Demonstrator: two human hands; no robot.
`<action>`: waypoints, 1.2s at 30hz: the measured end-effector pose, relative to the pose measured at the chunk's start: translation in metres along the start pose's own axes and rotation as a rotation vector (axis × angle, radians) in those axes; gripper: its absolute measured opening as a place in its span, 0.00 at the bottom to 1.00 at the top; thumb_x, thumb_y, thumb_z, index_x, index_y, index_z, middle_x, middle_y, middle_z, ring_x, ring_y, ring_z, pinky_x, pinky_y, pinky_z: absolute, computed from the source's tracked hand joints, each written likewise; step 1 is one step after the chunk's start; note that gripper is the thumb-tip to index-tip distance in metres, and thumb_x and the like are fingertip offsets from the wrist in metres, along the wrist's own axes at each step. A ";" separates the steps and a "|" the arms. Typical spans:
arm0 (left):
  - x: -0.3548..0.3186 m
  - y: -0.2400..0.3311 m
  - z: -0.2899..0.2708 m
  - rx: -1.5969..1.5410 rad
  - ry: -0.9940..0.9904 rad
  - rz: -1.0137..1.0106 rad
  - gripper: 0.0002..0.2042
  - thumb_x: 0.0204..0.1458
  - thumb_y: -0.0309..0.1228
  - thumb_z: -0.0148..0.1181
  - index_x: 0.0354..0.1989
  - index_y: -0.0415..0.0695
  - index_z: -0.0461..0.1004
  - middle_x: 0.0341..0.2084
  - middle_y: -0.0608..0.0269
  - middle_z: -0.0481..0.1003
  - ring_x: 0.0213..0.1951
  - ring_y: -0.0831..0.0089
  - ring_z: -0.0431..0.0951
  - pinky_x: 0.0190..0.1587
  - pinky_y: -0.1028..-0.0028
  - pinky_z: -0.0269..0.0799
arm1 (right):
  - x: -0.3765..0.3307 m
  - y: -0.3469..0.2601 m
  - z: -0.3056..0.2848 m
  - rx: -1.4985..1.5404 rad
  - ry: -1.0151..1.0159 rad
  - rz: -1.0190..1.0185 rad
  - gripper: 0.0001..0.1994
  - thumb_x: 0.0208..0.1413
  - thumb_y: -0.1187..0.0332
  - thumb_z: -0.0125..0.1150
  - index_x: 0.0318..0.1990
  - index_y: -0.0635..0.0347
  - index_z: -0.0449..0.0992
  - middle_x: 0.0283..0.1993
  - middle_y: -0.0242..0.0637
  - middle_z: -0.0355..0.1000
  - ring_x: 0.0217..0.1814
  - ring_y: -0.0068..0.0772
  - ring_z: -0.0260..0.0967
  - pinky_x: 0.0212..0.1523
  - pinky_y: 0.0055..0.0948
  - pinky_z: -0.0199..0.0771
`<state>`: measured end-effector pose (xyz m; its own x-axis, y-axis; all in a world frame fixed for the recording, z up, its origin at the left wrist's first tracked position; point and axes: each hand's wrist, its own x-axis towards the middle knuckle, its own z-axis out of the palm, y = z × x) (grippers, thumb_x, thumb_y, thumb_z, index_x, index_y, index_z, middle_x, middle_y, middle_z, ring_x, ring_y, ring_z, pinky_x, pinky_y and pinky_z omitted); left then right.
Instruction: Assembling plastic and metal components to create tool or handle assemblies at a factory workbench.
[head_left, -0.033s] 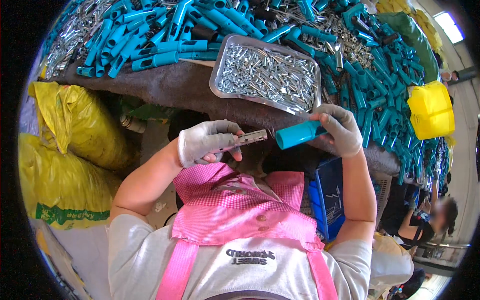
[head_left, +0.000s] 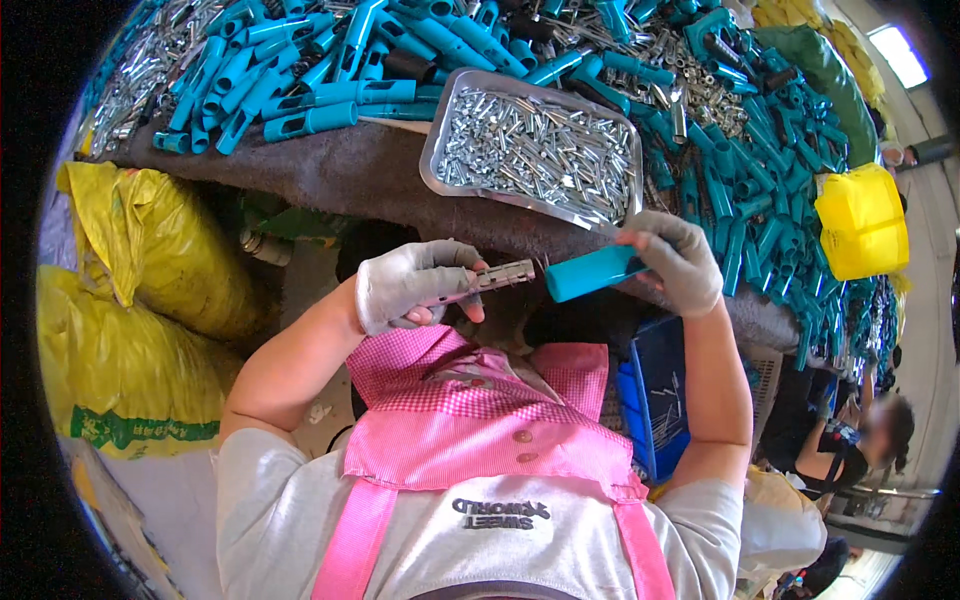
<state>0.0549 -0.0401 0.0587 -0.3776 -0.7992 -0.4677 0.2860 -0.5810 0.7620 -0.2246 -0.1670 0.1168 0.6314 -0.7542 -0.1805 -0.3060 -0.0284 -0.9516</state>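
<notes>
the left hand gripped a slim metal part, the right hand a teal tube; both pieces were near each other, yet unjoined.

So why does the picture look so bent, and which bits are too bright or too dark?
Head view: the wide lens bows the edge of the table and leaves black corners; head view: the window glares nearly white; head view: shadow is deep under the table, while the left hand and right hand look well lit.
</notes>
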 end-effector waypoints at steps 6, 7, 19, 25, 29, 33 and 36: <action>-0.002 -0.003 -0.003 -0.001 -0.028 0.028 0.14 0.52 0.28 0.51 0.46 0.38 0.63 0.25 0.49 0.74 0.11 0.85 0.55 0.11 0.85 0.49 | -0.001 -0.004 0.000 -0.046 0.098 -0.124 0.08 0.55 0.67 0.54 0.35 0.61 0.76 0.30 0.26 0.70 0.25 0.12 0.61 0.23 0.14 0.60; -0.003 -0.004 -0.003 -0.004 -0.027 0.028 0.14 0.52 0.28 0.51 0.46 0.38 0.63 0.25 0.49 0.74 0.11 0.85 0.55 0.11 0.85 0.49 | -0.001 -0.002 -0.001 -0.052 0.139 -0.118 0.08 0.55 0.67 0.54 0.35 0.61 0.76 0.30 0.26 0.70 0.25 0.12 0.61 0.23 0.13 0.59; 0.007 -0.008 0.007 -0.059 -0.167 -0.015 0.18 0.58 0.39 0.46 0.50 0.40 0.64 0.31 0.51 0.76 0.12 0.88 0.55 0.11 0.88 0.51 | 0.005 0.023 0.046 0.175 -0.163 0.163 0.19 0.61 0.52 0.44 0.37 0.60 0.73 0.34 0.31 0.68 0.22 0.15 0.62 0.18 0.14 0.60; 0.012 -0.012 0.019 -0.014 -0.091 -0.069 0.19 0.59 0.45 0.44 0.49 0.42 0.65 0.28 0.54 0.76 0.12 0.86 0.55 0.12 0.85 0.52 | 0.000 0.014 0.067 -0.061 -0.152 -0.078 0.15 0.61 0.59 0.45 0.36 0.62 0.71 0.34 0.33 0.67 0.32 0.19 0.64 0.25 0.18 0.66; 0.018 -0.017 0.020 -0.070 -0.058 -0.070 0.20 0.58 0.43 0.47 0.51 0.42 0.64 0.29 0.54 0.76 0.12 0.85 0.58 0.12 0.84 0.53 | 0.002 0.020 0.084 -0.037 -0.059 0.032 0.17 0.62 0.56 0.41 0.37 0.60 0.71 0.31 0.30 0.67 0.25 0.16 0.62 0.22 0.16 0.64; 0.014 -0.018 0.027 -0.156 -0.045 -0.086 0.20 0.56 0.40 0.51 0.53 0.42 0.63 0.31 0.53 0.76 0.15 0.83 0.63 0.13 0.84 0.55 | 0.006 0.020 0.092 0.008 -0.035 0.132 0.18 0.62 0.54 0.39 0.38 0.57 0.70 0.31 0.26 0.67 0.24 0.13 0.61 0.20 0.14 0.61; 0.016 -0.020 0.025 -0.189 -0.033 -0.091 0.20 0.55 0.39 0.53 0.52 0.42 0.64 0.31 0.55 0.76 0.16 0.83 0.64 0.14 0.85 0.54 | 0.009 0.023 0.093 0.037 -0.033 0.179 0.17 0.62 0.54 0.39 0.38 0.57 0.70 0.31 0.26 0.67 0.24 0.14 0.61 0.20 0.14 0.61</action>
<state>0.0208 -0.0377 0.0467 -0.4371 -0.7383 -0.5137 0.4085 -0.6718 0.6179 -0.1598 -0.1132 0.0702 0.5927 -0.7228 -0.3553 -0.3897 0.1287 -0.9119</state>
